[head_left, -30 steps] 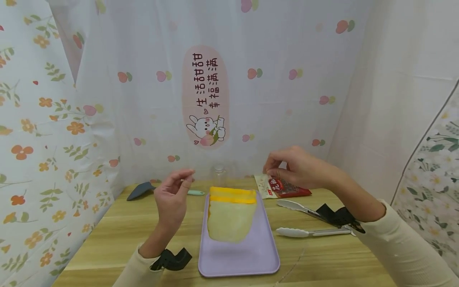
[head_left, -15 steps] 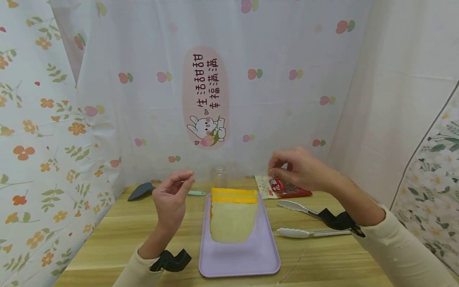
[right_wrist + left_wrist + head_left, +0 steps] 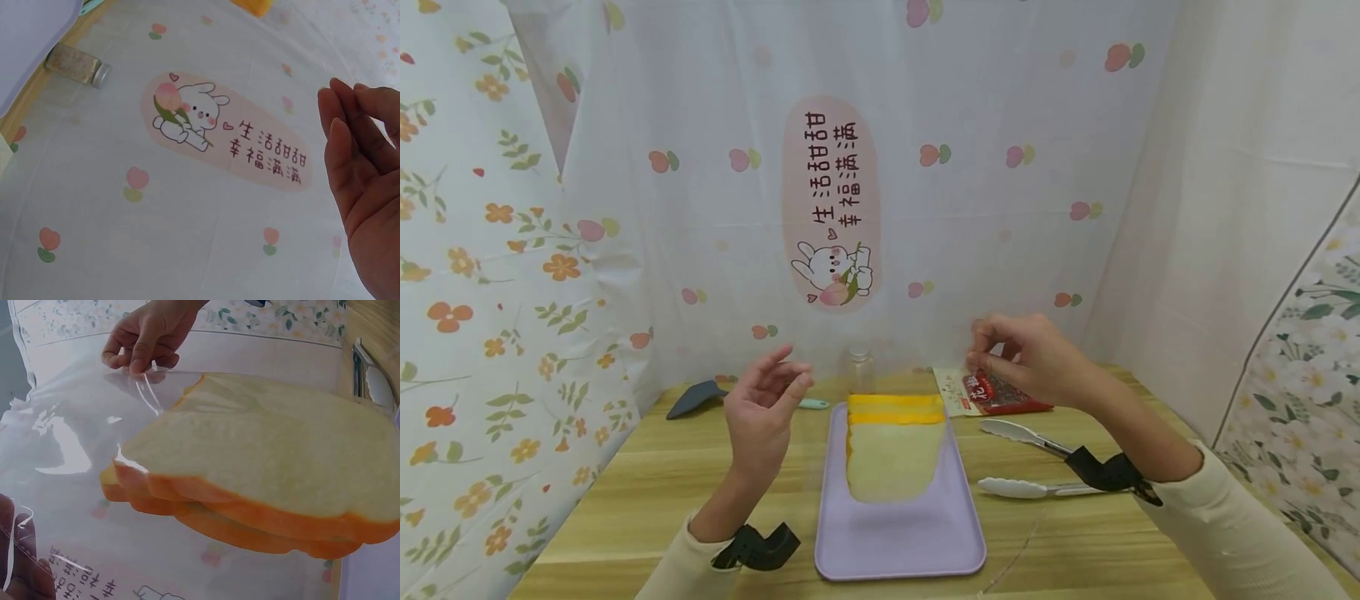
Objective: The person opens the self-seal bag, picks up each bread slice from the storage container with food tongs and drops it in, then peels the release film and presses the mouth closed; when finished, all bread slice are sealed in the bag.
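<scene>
Thick slices of bread (image 3: 897, 462) with orange crust sit in a clear plastic bag (image 3: 69, 444), which hangs between my hands and over a lilac tray (image 3: 902, 550). My right hand (image 3: 1026, 354) pinches the bag's top edge with thumb and fingertips, as the left wrist view shows (image 3: 153, 337). On the other side, my left hand (image 3: 763, 408) holds the bag's opposite corner between thumb and a curled finger, its index finger lifted. Film partly covers the left fingers (image 3: 25, 556) in the left wrist view. Much of the bag is nearly invisible from the head.
White-tipped tongs (image 3: 1011, 486) lie right of the tray. A red and cream spice packet (image 3: 992, 393) is under the right hand. Behind the tray stands a small glass jar (image 3: 860, 371). A grey-headed spatula (image 3: 695, 398) lies at the back left, against the printed curtain (image 3: 970, 233).
My right hand has moved slightly right and down, and the bread in its bag has shifted right. On my left hand, the index finger has lifted away from the thumb.
</scene>
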### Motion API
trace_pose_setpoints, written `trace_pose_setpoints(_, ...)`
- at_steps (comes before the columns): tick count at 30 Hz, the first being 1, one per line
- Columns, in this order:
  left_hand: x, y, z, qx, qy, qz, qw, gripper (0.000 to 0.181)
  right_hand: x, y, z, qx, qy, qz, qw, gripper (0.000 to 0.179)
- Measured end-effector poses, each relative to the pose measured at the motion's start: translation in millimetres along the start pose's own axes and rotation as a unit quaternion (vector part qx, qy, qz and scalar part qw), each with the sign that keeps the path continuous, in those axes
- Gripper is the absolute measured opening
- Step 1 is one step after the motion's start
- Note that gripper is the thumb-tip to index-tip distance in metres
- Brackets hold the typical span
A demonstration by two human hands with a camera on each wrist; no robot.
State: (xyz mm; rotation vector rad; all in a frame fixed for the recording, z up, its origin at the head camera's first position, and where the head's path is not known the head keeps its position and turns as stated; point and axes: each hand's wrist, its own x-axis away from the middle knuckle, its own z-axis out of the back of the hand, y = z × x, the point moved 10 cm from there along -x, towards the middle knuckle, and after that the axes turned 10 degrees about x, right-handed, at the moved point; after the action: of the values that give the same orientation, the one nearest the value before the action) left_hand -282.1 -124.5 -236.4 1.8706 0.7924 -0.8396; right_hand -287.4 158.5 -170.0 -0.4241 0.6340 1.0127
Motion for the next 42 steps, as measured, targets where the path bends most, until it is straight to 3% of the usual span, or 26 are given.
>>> trace_pose_setpoints(8, -1.1, 6.6, -4.8, 0.018, -0.031, -0.032, 0.9988, 0.021, 5.3, 7, 5, 0.006, 0.036, -0.038, 0.9986, 0.044)
trace_pose_setpoints(15, -2.4, 4.6, -5.0, 0.019, -0.053, -0.010, 0.9984, 0.022, 8.6, 17, 3, -0.035, 0.047, -0.093, 0.9940, 0.040)
trace_pose_setpoints(20, -4.2, 3.6, -7.4, -0.015, -0.104, 0.010, 0.9944, 0.015, 11.3, 25, 0, -0.050, 0.044, -0.129, 0.9895, 0.021)
trace_pose_setpoints(23, -5.6, 6.0, -12.4, -0.019, -0.145, 0.006, 0.9892, 0.014, 11.9, 25, 2, -0.026, 0.052, -0.124, 0.9905, 0.019)
trace_pose_setpoints(26, -7.2, 6.9, -15.8, -0.031, -0.164, 0.006, 0.9860, 0.015, 12.7, 25, 4, -0.018, 0.062, -0.116, 0.9912, 0.022)
trace_pose_setpoints(33, -8.4, 6.2, -15.3, -0.046, -0.158, 0.024, 0.9861, 0.014, 16.0, 27, 2, -0.068, 0.058, -0.133, 0.9872, 0.037)
trace_pose_setpoints(38, -8.9, 6.0, -16.9, -0.050, -0.159, 0.026, 0.9856, 0.008, 19.7, 30, -2, -0.078, 0.050, -0.141, 0.9857, 0.023)
trace_pose_setpoints(42, -9.7, 7.1, -18.9, -0.061, -0.168, 0.031, 0.9834, 0.008, 21.2, 30, -1, -0.096, 0.055, -0.115, 0.9872, 0.019)
